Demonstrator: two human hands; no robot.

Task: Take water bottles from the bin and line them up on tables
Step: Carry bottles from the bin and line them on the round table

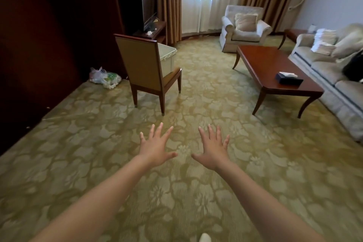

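A pale plastic bin [167, 59] sits on the seat of a wooden chair [146, 68] at the left middle; the chair back hides most of it and I cannot see inside. No water bottles are visible. A dark wooden coffee table [263, 65] stands at the right. My left hand [155, 148] and my right hand [213, 148] are stretched out side by side over the carpet, palms down, fingers spread, holding nothing. Both are well short of the chair and the table.
A black tissue box [288, 78] lies on the coffee table. A sofa [332, 76] runs along the right, an armchair [245, 27] stands at the back. A TV [148, 0] sits on a low stand. Plastic bags [104, 77] lie by the dark wall.
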